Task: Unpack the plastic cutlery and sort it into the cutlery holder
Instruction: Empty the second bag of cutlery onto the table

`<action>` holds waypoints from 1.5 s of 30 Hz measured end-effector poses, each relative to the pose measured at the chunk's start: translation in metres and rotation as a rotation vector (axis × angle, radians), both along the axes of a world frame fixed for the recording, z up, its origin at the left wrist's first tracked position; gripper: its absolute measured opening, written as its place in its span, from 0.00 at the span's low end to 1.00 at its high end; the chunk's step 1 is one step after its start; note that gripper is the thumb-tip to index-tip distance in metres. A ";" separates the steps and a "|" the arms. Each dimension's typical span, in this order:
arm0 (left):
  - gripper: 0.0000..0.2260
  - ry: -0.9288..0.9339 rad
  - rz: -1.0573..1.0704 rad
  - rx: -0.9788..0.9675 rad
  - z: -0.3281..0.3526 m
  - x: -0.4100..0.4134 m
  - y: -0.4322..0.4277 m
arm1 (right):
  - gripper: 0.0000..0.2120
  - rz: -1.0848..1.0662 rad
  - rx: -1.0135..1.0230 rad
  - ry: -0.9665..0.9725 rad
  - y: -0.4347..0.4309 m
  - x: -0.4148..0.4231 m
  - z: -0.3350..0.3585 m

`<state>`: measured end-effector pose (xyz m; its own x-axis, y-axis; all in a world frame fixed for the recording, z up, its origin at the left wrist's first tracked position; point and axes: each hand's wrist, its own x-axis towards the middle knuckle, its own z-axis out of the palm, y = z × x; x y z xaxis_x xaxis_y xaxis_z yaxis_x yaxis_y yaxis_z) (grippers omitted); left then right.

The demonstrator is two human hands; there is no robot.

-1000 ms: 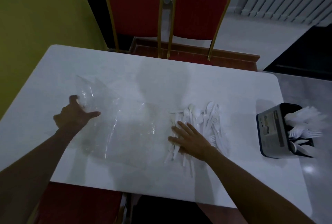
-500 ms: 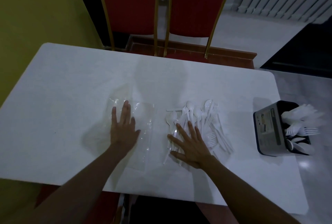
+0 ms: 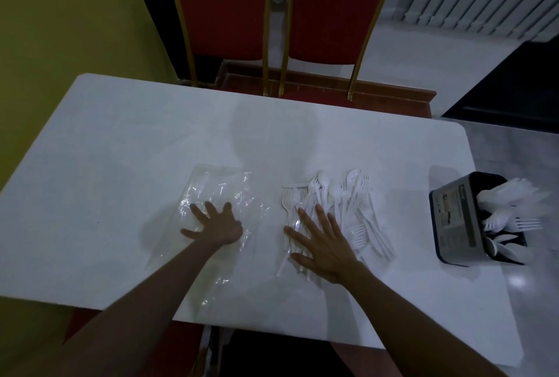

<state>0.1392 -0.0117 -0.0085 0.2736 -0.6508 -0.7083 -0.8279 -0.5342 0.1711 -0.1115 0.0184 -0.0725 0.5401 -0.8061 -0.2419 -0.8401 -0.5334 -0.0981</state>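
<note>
A loose pile of white plastic cutlery [image 3: 341, 201], forks and spoons mixed, lies on the white table [image 3: 121, 149] right of centre. My right hand [image 3: 320, 240] rests flat on the pile's near left part, fingers spread. An empty clear plastic bag [image 3: 220, 186] lies flattened to the left. My left hand [image 3: 214, 222] presses flat on it, fingers apart. The dark cutlery holder [image 3: 453, 219] stands at the table's right edge with white forks and spoons sticking out of it.
Two red chairs with gold frames [image 3: 278, 13] stand behind the far table edge. A yellow wall [image 3: 60, 13] is on the left. A grey surface [image 3: 529, 255] adjoins the table on the right, beside the holder.
My left hand drew the bag from the far left toward the centre and now presses it flat. My right hand stayed on the cutlery pile.
</note>
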 end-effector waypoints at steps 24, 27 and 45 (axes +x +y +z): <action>0.37 -0.358 -0.521 -0.546 -0.042 0.049 -0.006 | 0.30 -0.002 -0.041 0.001 -0.011 -0.002 0.003; 0.34 -0.415 -0.543 -0.476 -0.045 0.026 0.000 | 0.30 -0.003 -0.020 0.003 -0.011 -0.005 0.005; 0.41 0.141 -0.228 -0.375 -0.027 0.084 -0.012 | 0.38 -0.001 0.130 0.032 -0.020 -0.003 0.019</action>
